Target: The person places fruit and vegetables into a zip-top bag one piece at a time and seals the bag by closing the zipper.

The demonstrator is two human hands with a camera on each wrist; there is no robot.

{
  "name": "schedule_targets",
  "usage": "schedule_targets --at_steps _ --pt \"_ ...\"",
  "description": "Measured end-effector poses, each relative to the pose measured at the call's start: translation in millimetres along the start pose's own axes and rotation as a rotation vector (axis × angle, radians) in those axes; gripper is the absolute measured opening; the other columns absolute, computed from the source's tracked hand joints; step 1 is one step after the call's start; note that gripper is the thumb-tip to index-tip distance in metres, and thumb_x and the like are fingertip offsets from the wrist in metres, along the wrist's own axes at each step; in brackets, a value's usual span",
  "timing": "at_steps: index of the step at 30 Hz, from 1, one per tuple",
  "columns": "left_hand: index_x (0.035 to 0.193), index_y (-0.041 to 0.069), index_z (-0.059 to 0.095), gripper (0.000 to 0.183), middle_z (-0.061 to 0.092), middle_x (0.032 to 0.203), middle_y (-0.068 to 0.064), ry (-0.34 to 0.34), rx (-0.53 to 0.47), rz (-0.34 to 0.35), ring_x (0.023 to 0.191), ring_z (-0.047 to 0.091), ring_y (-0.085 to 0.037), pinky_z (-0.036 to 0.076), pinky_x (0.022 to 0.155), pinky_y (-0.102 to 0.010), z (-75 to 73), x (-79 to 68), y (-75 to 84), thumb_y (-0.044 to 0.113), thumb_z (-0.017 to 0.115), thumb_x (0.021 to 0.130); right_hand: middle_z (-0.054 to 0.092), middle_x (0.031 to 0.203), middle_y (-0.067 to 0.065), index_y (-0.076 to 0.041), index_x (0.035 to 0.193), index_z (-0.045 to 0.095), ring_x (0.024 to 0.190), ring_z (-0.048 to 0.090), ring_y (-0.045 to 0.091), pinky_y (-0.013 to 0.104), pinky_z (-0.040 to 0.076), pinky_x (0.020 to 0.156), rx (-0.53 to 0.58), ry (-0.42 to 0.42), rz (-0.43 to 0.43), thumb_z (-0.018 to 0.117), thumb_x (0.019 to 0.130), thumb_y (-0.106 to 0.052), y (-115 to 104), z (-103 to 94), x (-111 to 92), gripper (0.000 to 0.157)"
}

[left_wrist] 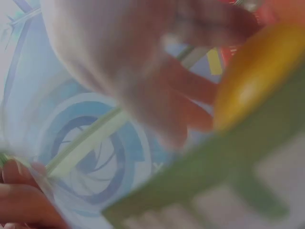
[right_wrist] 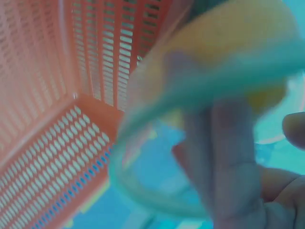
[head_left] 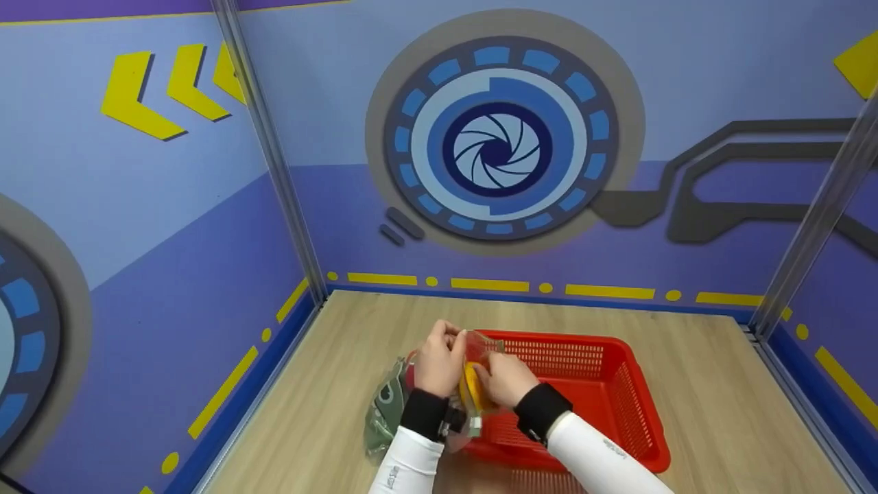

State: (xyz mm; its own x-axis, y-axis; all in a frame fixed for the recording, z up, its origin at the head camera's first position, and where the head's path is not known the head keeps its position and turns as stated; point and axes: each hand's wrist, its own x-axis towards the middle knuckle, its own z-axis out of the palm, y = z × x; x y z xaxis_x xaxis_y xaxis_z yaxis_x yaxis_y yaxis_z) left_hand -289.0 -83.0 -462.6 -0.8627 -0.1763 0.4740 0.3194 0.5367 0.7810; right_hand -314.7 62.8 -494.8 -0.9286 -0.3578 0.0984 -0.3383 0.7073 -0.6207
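My left hand (head_left: 439, 362) pinches the top edge of a clear plastic bag (head_left: 488, 343) with a green rim, held up over the left side of a red basket (head_left: 648, 412). Its fingertips (left_wrist: 21, 193) show at the bag's edge in the left wrist view. A smooth, rounded yellow thing (head_left: 472, 385) sits at the bag's mouth; its kind is unclear. My right hand (head_left: 511, 381) reaches to the bag from the right and holds the yellow thing. In the right wrist view, its fingers (right_wrist: 233, 157) run past the blurred green rim (right_wrist: 190, 102) onto it.
A green printed plastic bag (head_left: 385, 408) lies on the wooden table (head_left: 315, 405) left of the basket, partly behind my left wrist. Patterned blue walls (head_left: 343, 219) enclose the table at the back and sides, with metal posts (head_left: 274, 151) at the corners.
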Motion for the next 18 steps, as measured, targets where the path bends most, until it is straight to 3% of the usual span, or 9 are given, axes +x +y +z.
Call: schedule_targets --at_steps 4,7,10,13,15,18 --pt "0.096 0.008 0.064 0.011 0.051 0.060 0.002 -0.003 0.013 0.000 0.050 0.038 -0.001 0.032 0.050 -0.021 -0.7 0.3 0.4 0.017 0.066 0.100 0.062 0.075 0.003 -0.007 0.095 0.065 0.059 0.054 0.012 0.028 0.046 0.056 0.051 0.129 -0.008 0.068 0.099 -0.020 11 -11.5 -9 0.014" --pt "0.097 0.008 0.064 0.010 0.050 0.061 0.003 -0.004 0.022 -0.006 0.051 0.039 -0.003 0.031 0.051 -0.021 -1.8 0.1 1.0 0.017 0.066 0.100 0.055 0.075 0.007 -0.008 0.095 0.055 0.061 0.049 0.016 0.031 0.043 0.058 0.050 0.191 0.056 0.078 0.093 -0.024 25 -16.7 -14 0.028" --pt "0.097 0.008 0.064 0.009 0.048 0.061 0.004 0.002 0.029 -0.011 0.051 0.039 -0.005 0.030 0.051 -0.021 -3.0 -0.1 1.5 0.016 0.066 0.100 0.061 0.083 0.007 -0.005 0.105 0.058 0.068 0.053 0.018 0.034 0.048 0.064 0.031 0.109 0.146 0.082 0.089 -0.031 41 -16.2 -19 0.039" --pt "0.098 0.008 0.064 0.009 0.047 0.061 0.004 0.008 0.040 -0.018 0.051 0.038 -0.005 0.029 0.051 -0.020 -3.6 0.5 1.6 0.016 0.067 0.100 0.072 0.088 0.007 -0.003 0.103 0.071 0.068 0.054 0.016 0.032 0.049 0.065 0.051 -0.059 0.191 0.076 0.094 -0.030 55 -11.8 -20 0.030" --pt "0.098 0.008 0.064 0.009 0.048 0.061 0.003 0.009 0.048 -0.019 0.051 0.038 -0.005 0.029 0.052 -0.021 -4.8 1.5 1.3 0.016 0.067 0.099 0.075 0.081 0.007 -0.003 0.094 0.074 0.061 0.053 0.013 0.028 0.046 0.059 0.103 -0.138 0.174 0.067 0.100 -0.024 61 -9.4 -19 0.023" --pt "0.097 0.008 0.063 0.010 0.054 0.063 0.001 0.015 0.059 -0.010 0.052 0.039 -0.005 0.032 0.052 -0.021 -10.1 5.3 1.2 0.016 0.067 0.100 0.070 0.069 0.006 -0.001 0.086 0.072 0.052 0.046 0.010 0.024 0.040 0.053 0.204 -0.176 0.110 0.054 0.106 -0.016 59 -11.3 -13 0.030"
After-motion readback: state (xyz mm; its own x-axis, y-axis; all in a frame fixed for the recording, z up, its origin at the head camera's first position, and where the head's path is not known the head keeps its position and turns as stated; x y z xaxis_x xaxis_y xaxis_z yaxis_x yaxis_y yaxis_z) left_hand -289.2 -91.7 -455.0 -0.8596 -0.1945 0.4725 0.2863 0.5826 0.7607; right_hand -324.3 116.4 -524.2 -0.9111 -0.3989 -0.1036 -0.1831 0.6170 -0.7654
